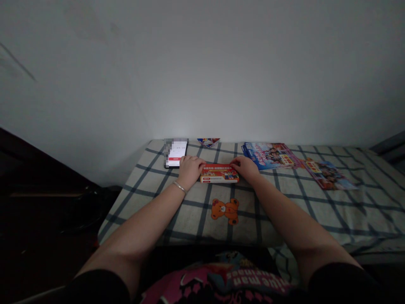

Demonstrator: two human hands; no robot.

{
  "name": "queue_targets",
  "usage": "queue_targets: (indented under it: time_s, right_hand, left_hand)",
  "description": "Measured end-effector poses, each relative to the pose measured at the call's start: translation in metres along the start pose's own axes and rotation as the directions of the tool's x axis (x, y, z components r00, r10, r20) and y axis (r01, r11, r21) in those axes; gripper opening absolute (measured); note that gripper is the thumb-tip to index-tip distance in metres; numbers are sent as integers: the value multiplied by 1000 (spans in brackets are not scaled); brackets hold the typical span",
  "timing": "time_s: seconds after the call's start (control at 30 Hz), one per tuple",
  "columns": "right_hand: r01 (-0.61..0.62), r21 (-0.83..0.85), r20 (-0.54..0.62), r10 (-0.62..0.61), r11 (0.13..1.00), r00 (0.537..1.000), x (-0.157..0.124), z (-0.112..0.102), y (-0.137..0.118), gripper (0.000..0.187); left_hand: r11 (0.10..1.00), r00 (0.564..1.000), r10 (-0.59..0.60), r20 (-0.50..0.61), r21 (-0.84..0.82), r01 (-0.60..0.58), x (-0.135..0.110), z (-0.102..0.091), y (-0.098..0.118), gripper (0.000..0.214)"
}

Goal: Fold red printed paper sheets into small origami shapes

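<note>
A flat red and orange box (219,174) with white lettering lies on the checked cloth in front of me. My left hand (190,169) grips its left end, the fingertips curled at the upper left corner. At the other end, my right hand (246,167) pinches the upper right corner between thumb and fingers. The undersides of the fingers are hidden. A phone (176,153) with a lit screen lies just beyond my left hand. Past my right hand is a stack of blue printed leaflets (267,155).
Another colourful leaflet (330,174) lies farther right. A small folded colourful paper (208,142) rests by the wall (221,76). The checked cloth (190,219) has an orange teddy bear picture (225,211) on it. The table's left edge drops to a dark area.
</note>
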State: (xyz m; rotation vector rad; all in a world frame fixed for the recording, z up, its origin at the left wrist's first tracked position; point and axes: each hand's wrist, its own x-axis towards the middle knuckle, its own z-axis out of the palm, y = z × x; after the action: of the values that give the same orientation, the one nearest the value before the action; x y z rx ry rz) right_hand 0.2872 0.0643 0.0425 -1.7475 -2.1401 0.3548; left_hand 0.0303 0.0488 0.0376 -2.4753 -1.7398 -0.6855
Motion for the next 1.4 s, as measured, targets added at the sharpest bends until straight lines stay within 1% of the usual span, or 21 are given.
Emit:
queue_targets:
  time_s: [0.13, 0.27, 0.37, 0.43, 0.5, 0.63, 0.73, 0.83, 0.93, 1.03, 1.13, 1.27, 1.4]
  right_hand:
    - [5, -1, 4, -5, 1000, 1000, 0, 0, -1, 14]
    - [94, -13, -4, -94, 995, 996, 0, -1, -2, 16]
    - [155, -38, 0, -155, 987, 988, 0, -3, -3, 20]
    - [186, -70, 10, -185, 980, 983, -1, -3, -3, 21]
    - [214, -101, 21, -213, 972, 977, -1, -4, -3, 21]
    - [229, -173, 48, -224, 958, 973, -1, -8, -7, 21]
    - [246, -216, 93, -230, 945, 969, -1, -13, -11, 19]
    - [265, -246, 138, -237, 932, 962, 0, -19, -17, 20]
    - [240, -271, 154, -204, 932, 967, -2, -23, -25, 30]
    - [216, -285, 163, -175, 934, 971, -5, -22, -35, 40]
    - [209, -347, 160, -162, 914, 974, -12, -19, -45, 51]
    - [183, -380, 136, -141, 907, 981, -23, -14, -54, 52]
    - [152, -406, 135, -106, 901, 985, -30, -12, -60, 56]
  left_hand:
    - [1000, 1000, -13, 10, -8, 13, 0, 0, 0, 15]
    - [1000, 1000, 8, -3, -19, -8, 0, 0, 0, 20]
    - [993, 993, 115, 21, -21, -115, 3, 0, -2, 23]
    - [979, 976, 205, 72, -12, -205, 5, -1, -2, 23]
    - [962, 955, 271, 125, -6, -272, 7, -2, -1, 21]
    - [936, 919, 345, 194, 7, -353, 11, -10, 3, 15]
    - [912, 886, 392, 249, 20, -409, 15, -18, 8, 14]
    - [918, 876, 359, 323, 48, -393, 18, -25, 14, 17]
    - [932, 878, 314, 362, 61, -358, 19, -27, 21, 15]
    - [948, 901, 272, 338, 65, -310, 16, -28, 28, 22]
    - [954, 929, 223, 296, 129, -270, 9, -28, 35, 27]
    - [947, 941, 213, 264, 182, -265, -2, -23, 40, 30]
    - [951, 951, 188, 244, 199, -238, -7, -18, 42, 30]
